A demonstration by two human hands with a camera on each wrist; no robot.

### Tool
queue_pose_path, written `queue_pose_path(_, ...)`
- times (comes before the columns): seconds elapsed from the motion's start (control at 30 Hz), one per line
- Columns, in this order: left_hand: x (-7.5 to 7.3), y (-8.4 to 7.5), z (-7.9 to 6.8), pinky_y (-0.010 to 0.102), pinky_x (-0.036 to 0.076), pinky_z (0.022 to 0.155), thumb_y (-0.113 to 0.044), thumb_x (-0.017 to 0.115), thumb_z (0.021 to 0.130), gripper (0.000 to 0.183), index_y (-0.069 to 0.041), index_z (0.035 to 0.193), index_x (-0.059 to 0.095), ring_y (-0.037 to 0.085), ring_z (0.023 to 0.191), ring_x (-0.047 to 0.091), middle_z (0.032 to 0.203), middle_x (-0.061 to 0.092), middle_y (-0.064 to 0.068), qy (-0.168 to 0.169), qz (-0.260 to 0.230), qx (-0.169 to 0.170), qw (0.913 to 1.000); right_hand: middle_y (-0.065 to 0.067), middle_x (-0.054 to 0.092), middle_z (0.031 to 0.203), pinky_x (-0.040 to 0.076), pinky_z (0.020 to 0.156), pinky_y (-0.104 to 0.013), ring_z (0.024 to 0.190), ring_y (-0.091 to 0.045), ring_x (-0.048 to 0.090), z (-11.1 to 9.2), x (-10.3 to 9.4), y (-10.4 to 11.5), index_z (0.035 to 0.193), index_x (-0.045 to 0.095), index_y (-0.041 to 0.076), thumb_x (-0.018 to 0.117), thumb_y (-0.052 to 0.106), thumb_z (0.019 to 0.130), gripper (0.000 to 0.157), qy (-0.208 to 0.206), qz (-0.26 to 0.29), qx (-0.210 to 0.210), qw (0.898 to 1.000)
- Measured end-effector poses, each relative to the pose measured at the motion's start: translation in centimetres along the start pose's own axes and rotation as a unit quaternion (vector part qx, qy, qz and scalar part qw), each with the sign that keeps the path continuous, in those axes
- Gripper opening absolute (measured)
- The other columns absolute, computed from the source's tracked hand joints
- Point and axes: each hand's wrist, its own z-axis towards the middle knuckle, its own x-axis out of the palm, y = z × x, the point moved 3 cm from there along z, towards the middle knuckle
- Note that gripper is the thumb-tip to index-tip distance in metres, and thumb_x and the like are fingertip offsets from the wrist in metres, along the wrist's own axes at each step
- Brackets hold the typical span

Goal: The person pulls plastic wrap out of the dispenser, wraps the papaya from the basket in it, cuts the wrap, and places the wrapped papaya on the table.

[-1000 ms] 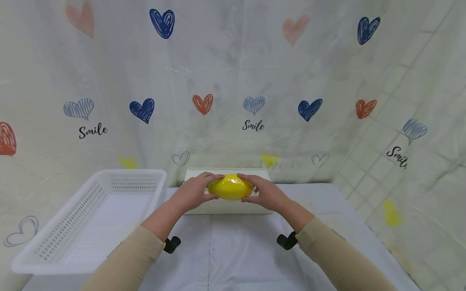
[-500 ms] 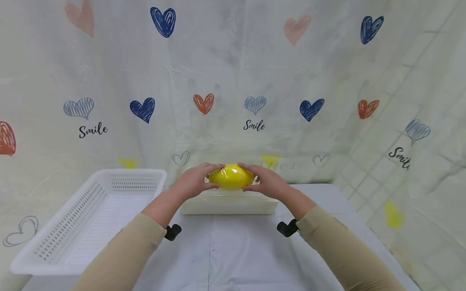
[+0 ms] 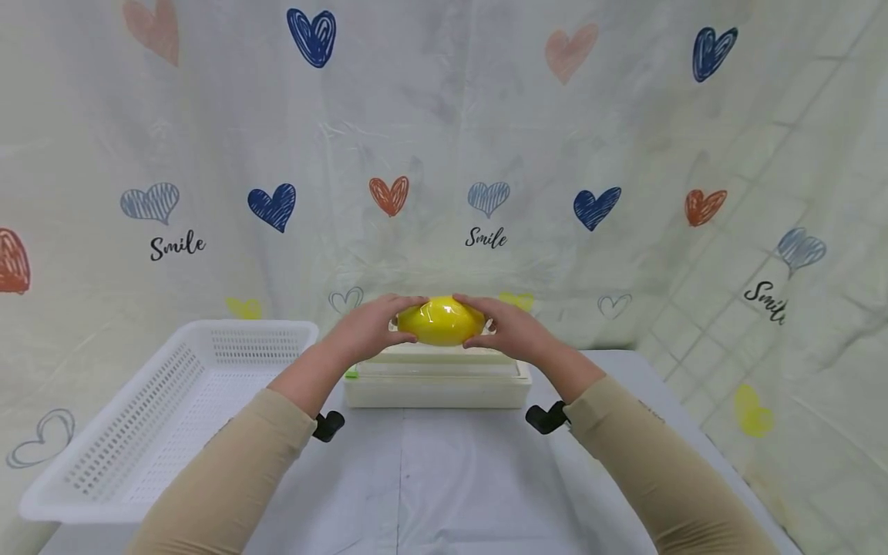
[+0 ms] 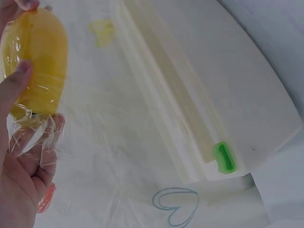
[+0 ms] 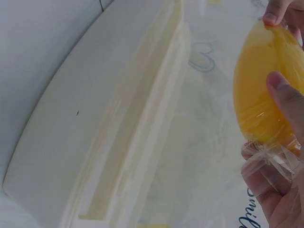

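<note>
Head view: both hands raised at mid-scene over the surface [image 3: 465, 478], holding a glossy yellow fruit-like oval [image 3: 442, 321] in the air; exact kind can't be told. Left hand [image 3: 375, 331] at its left end, right hand [image 3: 512, 333] at its right. Fingers of each curled in on the ends, index side on top, thumb on the near side; spacing narrow, just the oval's thickness. Wrist views show clear film [image 4: 35, 135] over the oval, crinkled and gathered at its ends against the fingers. Two-ended hold probably keeps the wrap taut and the load level; lifting it clear of everything seems to give both thumbs room. Just beyond and below, apart from the oval, a long cream box, likely a film dispenser [image 3: 437, 391], lies crosswise, long side toward the person, presumably so either hand can reach its full width. Green slider [image 4: 224, 157] at its left end. White plastic basket [image 3: 243, 327] with slotted walls at left, likely set there to leave the middle free for handwork. Surface pale, thinly covered, a seam running near to far, some creases. Room: whitish plastic curtain [image 3: 416, 100] at far side, hearts and "Smile" printed on it; tile-like lines at right.
</note>
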Motion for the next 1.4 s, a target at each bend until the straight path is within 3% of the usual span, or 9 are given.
queue_pose_path(0.3,-1.4,-0.6,0.3,0.047,0.043,0.106,-0.035,0.075,0.088,0.066,-0.033,0.148,0.046,0.025,0.133,0.046,0.147,0.049,0.000,0.007,-0.019,-0.012,0.9997,0.000,0.051,0.146,0.053,0.089,-0.042,0.112,-0.022,0.056,0.4,-1.2,0.3,0.153,0.038,0.028,0.078,0.032,0.085,0.079,-0.003,-0.005,-0.023,1.000)
queue_pose_path(1.0,-4.7,-2.7,0.0,0.049,0.042,0.106,-0.034,0.075,0.088,0.067,-0.033,0.148,0.045,0.024,0.134,0.046,0.148,0.048,-0.001,0.009,-0.005,-0.005,0.9999,0.002,0.052,0.144,0.052,0.090,-0.040,0.112,-0.020,0.054,0.1,-4.0,2.5,0.153,0.037,0.034,0.078,0.033,0.085,0.080,-0.013,-0.003,-0.005,1.000)
queue_pose_path(1.2,-5.2,-3.3,-0.3,0.049,0.046,0.102,-0.035,0.075,0.088,0.066,-0.035,0.147,0.046,0.025,0.131,0.049,0.146,0.050,0.000,0.009,0.000,-0.009,0.9999,0.002,0.052,0.144,0.052,0.091,-0.042,0.112,-0.020,0.054,-0.4,-4.5,3.0,0.153,0.038,0.034,0.079,0.031,0.085,0.080,-0.017,0.007,-0.005,1.000)
queue_pose_path(1.4,-5.1,-3.9,-1.2,0.046,0.045,0.104,-0.033,0.078,0.086,0.070,-0.033,0.148,0.045,0.022,0.133,0.048,0.147,0.049,-0.005,-0.003,-0.006,0.010,0.9999,0.002,0.053,0.143,0.053,0.089,-0.042,0.109,-0.019,0.055,-1.3,-4.6,3.5,0.152,0.039,0.033,0.080,0.030,0.084,0.079,-0.014,0.005,-0.018,1.000)
